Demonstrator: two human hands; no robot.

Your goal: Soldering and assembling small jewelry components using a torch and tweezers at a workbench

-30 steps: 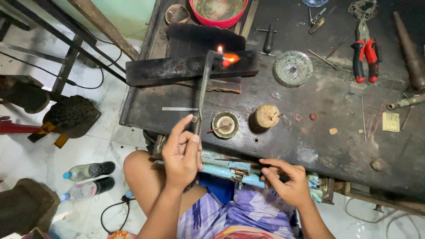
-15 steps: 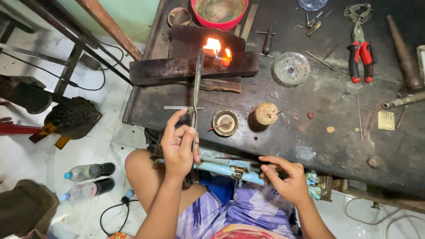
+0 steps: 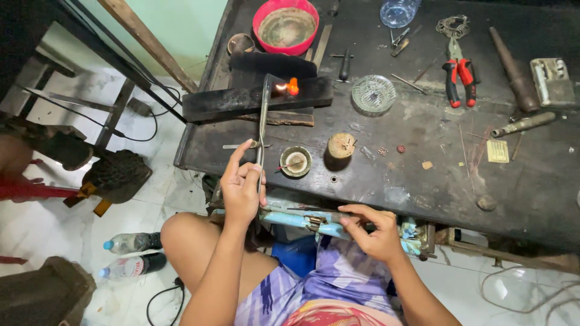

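The left hand [image 3: 241, 187] grips a long thin metal blowtorch pipe [image 3: 263, 121], fingers wrapped around its lower end; the pipe runs up over the dark worn counter [image 3: 423, 175] to a small orange flame [image 3: 291, 87] on a black charred block [image 3: 241, 102]. The right hand [image 3: 376, 232] rests at the counter's front edge — fingers curled, seemingly pinching something too small to make out. A small round metal dish [image 3: 295, 161] sits just beside the pipe.

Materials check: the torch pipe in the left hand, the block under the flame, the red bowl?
Torch pipe: looks like metal, dull grey with a slight sheen, thin and rigid. Block: probably charcoal or fire brick; matte black, sooty. Red bowl: likely plastic, glossy rim, grimy inside. Left hand holds the pipe.
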